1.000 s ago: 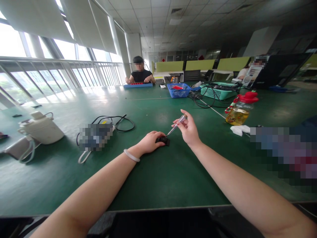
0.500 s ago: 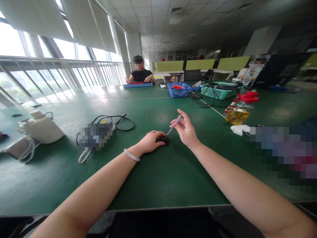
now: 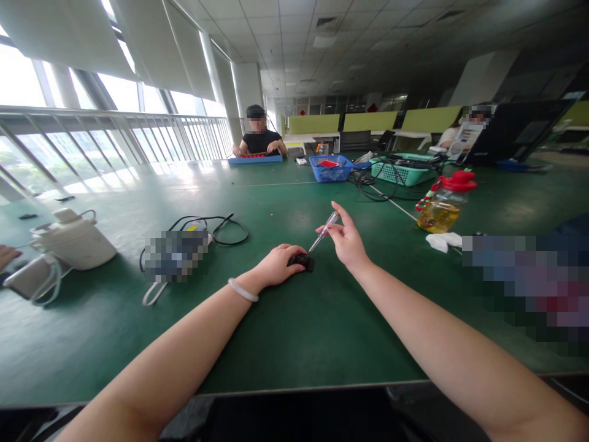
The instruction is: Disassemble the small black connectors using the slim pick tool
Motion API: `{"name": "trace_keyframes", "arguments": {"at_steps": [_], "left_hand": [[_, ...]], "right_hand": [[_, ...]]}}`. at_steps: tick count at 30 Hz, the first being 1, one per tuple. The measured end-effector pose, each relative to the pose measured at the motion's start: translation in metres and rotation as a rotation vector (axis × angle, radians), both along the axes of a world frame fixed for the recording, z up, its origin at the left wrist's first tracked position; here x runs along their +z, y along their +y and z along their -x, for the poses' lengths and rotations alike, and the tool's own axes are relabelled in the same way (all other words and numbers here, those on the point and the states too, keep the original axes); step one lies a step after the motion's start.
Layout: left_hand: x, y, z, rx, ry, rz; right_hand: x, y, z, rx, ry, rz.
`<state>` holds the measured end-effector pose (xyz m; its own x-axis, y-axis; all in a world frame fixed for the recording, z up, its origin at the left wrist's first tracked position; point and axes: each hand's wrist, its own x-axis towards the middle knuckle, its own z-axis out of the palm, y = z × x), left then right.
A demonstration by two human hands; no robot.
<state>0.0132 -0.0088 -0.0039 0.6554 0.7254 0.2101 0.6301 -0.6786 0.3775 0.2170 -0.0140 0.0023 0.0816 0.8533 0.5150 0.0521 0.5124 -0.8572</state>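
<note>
On the green table (image 3: 276, 344), my left hand (image 3: 279, 264) grips a small black part (image 3: 301, 262) and holds it against the surface. A screwdriver with a clear handle (image 3: 328, 226) slants down to the left, its tip at the top of the black part. My right hand (image 3: 346, 238) holds the handle between thumb and fingers, with the index finger up at its end. The details of the black part are too small to make out.
Left of my arms are a white bottle (image 3: 76, 240), a phone (image 3: 32, 279) and a blurred device (image 3: 175, 255) with a black cable. Ahead stand a blue basket (image 3: 330, 169), a green basket (image 3: 400, 172) and a red-lidded bottle (image 3: 442, 212). A person sits across the table.
The fingers of my right hand have shifted on the screwdriver handle, baring more of it. Part of another person's hand has appeared at the far left edge. The view has shifted slightly.
</note>
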Motion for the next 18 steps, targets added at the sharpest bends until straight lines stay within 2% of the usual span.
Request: {"name": "trace_keyframes", "arguments": {"at_steps": [18], "left_hand": [[-0.0014, -0.0003, 0.0001, 0.002, -0.025, 0.024]], "right_hand": [[-0.0032, 0.0053, -0.0013, -0.021, 0.127, 0.091]]}}
